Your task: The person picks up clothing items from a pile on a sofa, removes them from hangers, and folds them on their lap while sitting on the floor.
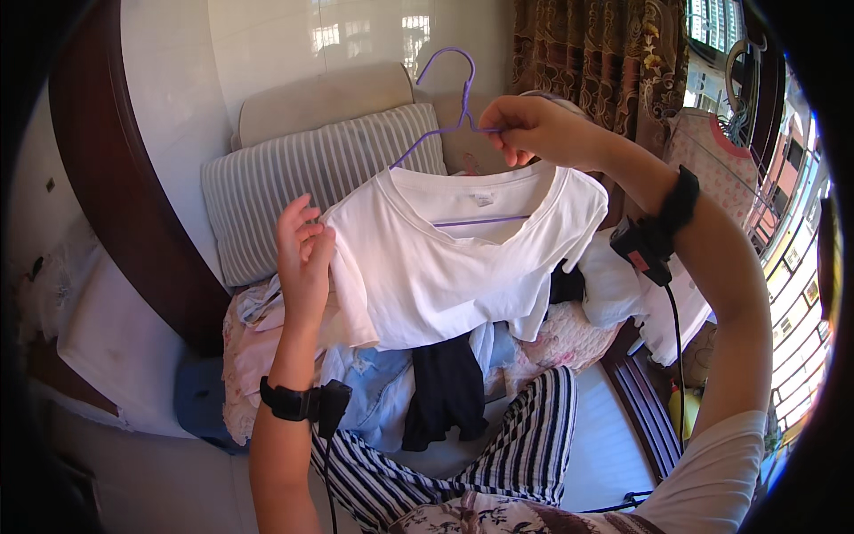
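A white short-sleeved T-shirt (440, 274) hangs on a purple wire hanger (465, 100) in front of me. My right hand (524, 130) pinches the hanger's shoulder wire, right of the hook. The hanger's left shoulder slopes into the neckline, and its bottom bar shows through the neck opening. At the shirt's left shoulder is my left hand (303, 243), thumb by the sleeve edge and fingers raised and bent; whether it grips the cloth I cannot tell. Below the shirt lie blue denim (377, 390) and a black garment (446, 394).
A striped pillow (327, 160) leans behind the shirt, on a bed or seat with a floral quilt (574, 337). Dark wood frame (133, 167) curves at left. Patterned curtains (600, 53) and a hanging pink garment (714, 167) are at right. Cables run from both wrist devices.
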Demonstrator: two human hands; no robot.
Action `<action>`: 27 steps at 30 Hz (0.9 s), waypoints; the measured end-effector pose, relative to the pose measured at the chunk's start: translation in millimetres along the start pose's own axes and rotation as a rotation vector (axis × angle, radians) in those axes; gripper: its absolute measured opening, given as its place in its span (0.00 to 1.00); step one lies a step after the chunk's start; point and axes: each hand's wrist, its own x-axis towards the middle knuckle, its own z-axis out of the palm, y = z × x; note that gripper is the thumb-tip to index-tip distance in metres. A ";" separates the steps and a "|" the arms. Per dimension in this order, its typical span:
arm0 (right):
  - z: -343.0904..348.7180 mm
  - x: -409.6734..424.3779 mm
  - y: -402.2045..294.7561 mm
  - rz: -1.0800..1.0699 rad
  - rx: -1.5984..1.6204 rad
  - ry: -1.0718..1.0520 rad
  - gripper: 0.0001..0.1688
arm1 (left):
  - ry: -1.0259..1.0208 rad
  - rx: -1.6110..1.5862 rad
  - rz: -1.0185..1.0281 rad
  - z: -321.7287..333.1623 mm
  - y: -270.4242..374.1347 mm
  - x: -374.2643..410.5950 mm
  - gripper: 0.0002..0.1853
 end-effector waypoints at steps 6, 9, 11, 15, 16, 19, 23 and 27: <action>29.0 -17.5 34.5 0.023 0.246 -0.004 0.12 | -0.169 0.469 0.148 17.1 3.2 -2.6 0.20; 51.4 -30.5 60.7 0.106 0.357 0.028 0.11 | -0.271 0.465 0.112 22.3 -11.7 -14.9 0.14; 65.7 -37.8 77.5 0.164 0.421 0.024 0.09 | -0.337 0.459 0.084 27.9 -22.8 -23.6 0.12; 99.9 -46.8 107.3 0.143 0.189 0.178 0.18 | -0.461 0.414 0.017 40.2 -43.3 -40.9 0.08; 109.7 -48.3 114.1 0.102 0.146 0.209 0.19 | -0.499 0.390 0.005 42.9 -48.1 -44.9 0.08; 132.0 -57.4 136.5 0.070 -0.074 0.259 0.21 | -0.526 0.359 -0.028 46.3 -60.9 -53.6 0.06; 148.5 -88.7 167.0 0.050 -0.134 0.300 0.16 | -0.365 0.458 0.090 36.9 -75.0 -54.8 0.05; 160.5 -128.0 185.9 0.068 0.093 0.433 0.10 | -0.328 0.527 -0.009 24.9 -87.0 -58.8 0.05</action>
